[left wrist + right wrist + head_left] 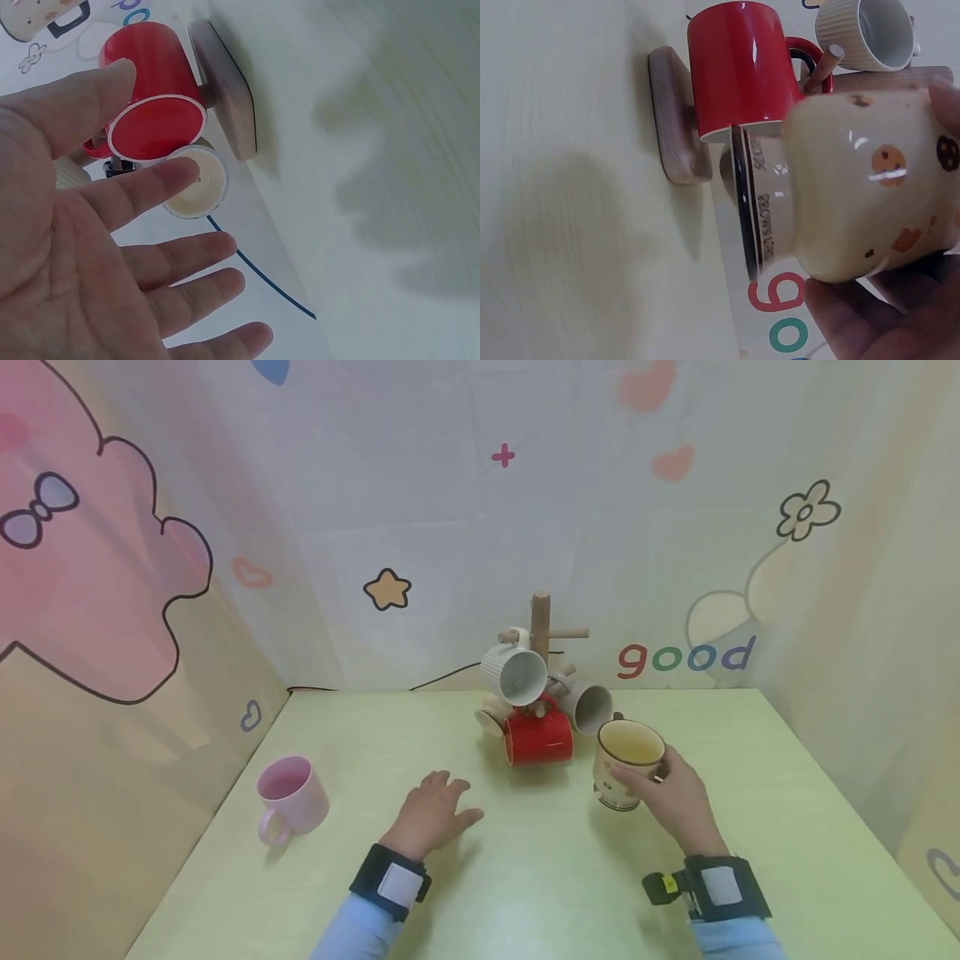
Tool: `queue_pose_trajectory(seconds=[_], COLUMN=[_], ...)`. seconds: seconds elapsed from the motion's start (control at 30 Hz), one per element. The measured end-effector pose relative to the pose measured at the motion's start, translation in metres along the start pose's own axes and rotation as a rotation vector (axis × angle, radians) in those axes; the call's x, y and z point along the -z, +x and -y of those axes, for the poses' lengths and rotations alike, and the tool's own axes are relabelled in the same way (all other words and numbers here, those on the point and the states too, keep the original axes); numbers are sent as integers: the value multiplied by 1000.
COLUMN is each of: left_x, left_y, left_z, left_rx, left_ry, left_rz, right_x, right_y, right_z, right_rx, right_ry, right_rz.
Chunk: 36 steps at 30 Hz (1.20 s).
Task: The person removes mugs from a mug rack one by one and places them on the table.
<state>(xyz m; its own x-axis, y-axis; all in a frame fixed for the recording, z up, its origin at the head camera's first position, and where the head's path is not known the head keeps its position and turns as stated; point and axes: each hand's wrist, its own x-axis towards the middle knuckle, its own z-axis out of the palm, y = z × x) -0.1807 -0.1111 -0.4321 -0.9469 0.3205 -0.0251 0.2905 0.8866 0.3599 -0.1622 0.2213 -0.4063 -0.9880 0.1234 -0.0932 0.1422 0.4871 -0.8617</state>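
My right hand (pixel 682 802) grips a cream mug (pixel 609 768) with brown cookie-like spots and a dark rim, held upright above the table to the right of the wooden mug tree (pixel 540 618). In the right wrist view, the spotted cream mug (pixel 847 180) shows its dark-edged base and small lettering. My left hand (pixel 427 817) hovers over the table with fingers spread, holding nothing. Nearest to it is a red mug (pixel 542 740) hanging low on the tree. In the left wrist view, the open palm (pixel 67 255) partly covers the red mug (pixel 146 56).
Also on the tree hang a ribbed white mug (pixel 495 672), a greyish-white mug (pixel 588 706) and a cream one (pixel 492 717). A pink mug (pixel 306 797) stands at the table's left. Printed cloth (pixel 435 527) encloses the table's back and sides.
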Motion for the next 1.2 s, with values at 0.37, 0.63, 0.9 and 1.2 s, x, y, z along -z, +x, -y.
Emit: queue_pose_trajectory(seconds=[0.37, 0.63, 0.9, 1.2], left_x=[0, -2, 3, 1], left_y=[1, 3, 4, 4], left_z=[-4, -7, -17, -27], left_rx=[-41, -76, -138, -167], left_ry=[-52, -55, -49, -32], left_rz=[31, 41, 27, 41], right_x=[-5, -12, -20, -32], right_y=[-1, -4, -2, -2], right_z=[-9, -13, -14, -12], right_rx=[73, 102, 161, 220], right_ry=[-26, -9, 30, 61], right_rz=[157, 269, 397, 610])
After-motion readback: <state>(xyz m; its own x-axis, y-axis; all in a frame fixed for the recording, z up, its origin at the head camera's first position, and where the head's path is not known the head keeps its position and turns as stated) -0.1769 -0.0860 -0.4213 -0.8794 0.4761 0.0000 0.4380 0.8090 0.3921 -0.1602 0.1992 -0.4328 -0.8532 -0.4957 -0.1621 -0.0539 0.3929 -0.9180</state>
